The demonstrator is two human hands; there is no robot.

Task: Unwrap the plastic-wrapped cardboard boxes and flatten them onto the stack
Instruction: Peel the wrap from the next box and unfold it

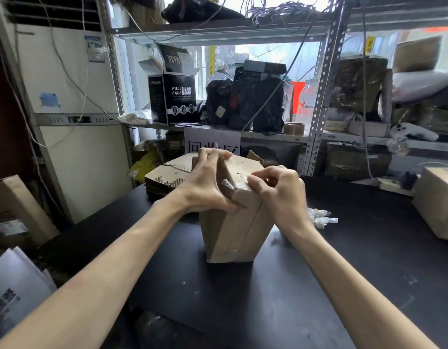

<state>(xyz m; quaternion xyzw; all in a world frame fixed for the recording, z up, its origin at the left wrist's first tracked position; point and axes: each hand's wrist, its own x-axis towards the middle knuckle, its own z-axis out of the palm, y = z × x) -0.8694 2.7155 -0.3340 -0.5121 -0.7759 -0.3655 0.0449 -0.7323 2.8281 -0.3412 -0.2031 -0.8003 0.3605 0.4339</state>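
A brown cardboard box stands upright on the black table, with clear tape or plastic film across its top. My left hand grips the box's top left side, fingers over the far edge and thumb on the near face. My right hand pinches a strip of clear film at the top right corner. A stack of flattened cardboard lies behind the box at the table's far left.
Crumpled clear plastic lies on the table to the right of the box. Another wrapped cardboard box sits at the right edge. Metal shelving full of packages stands behind. More boxes lean at the left.
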